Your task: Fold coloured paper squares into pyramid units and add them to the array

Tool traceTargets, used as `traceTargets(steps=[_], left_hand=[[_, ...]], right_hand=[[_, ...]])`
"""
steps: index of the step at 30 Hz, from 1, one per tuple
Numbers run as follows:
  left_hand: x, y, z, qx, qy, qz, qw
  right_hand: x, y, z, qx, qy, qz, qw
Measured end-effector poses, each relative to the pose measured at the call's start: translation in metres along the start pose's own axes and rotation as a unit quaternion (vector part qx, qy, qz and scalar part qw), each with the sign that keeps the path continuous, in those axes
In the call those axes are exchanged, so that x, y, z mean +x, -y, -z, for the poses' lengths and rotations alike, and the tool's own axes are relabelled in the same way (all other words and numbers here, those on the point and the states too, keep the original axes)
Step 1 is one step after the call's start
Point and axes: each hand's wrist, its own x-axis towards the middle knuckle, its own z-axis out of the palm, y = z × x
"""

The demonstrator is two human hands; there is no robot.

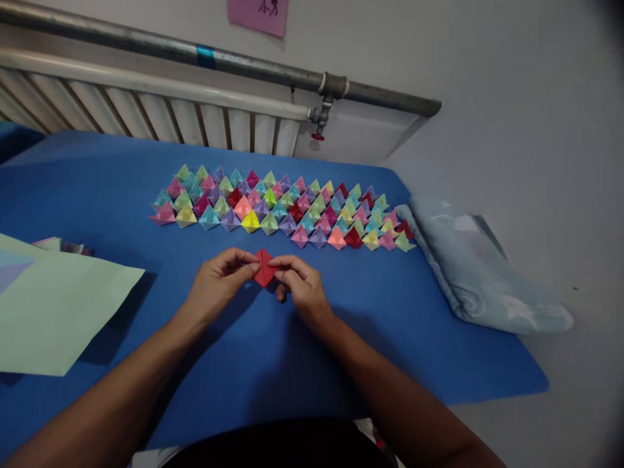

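A small red folded paper [264, 268], diamond-shaped with a crease down its middle, is held up over the blue surface. My left hand [225, 276] pinches its left corner between thumb and fingers. At the opposite corner, my right hand [303, 286] grips it the same way, with the lower fingers curled beneath. Just beyond my hands stand rows of small folded paper boats [250, 221] in many colours, packed close together.
Large pale green paper sheets [73, 305] lie at the left on the blue tabletop [205, 403]. A folded grey-blue cloth [482, 273] rests along the right edge. Behind the table run a white radiator [160, 117] and a metal pipe [273, 73] with a valve.
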Motion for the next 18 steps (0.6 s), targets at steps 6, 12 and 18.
traceTargets(steps=[6,12,18], left_hand=[[0.0,0.001,-0.005,-0.041,0.001,0.008,0.999],[0.0,-0.002,-0.003,-0.041,0.033,0.067,0.996],[0.003,-0.002,0.0,-0.035,0.019,0.12,0.992]], right_hand=[[0.004,-0.006,-0.005,0.01,-0.047,0.05,0.998],[0.005,-0.01,-0.002,0.032,-0.027,0.026,0.999],[0.001,-0.006,-0.002,0.024,-0.011,0.024,0.999]])
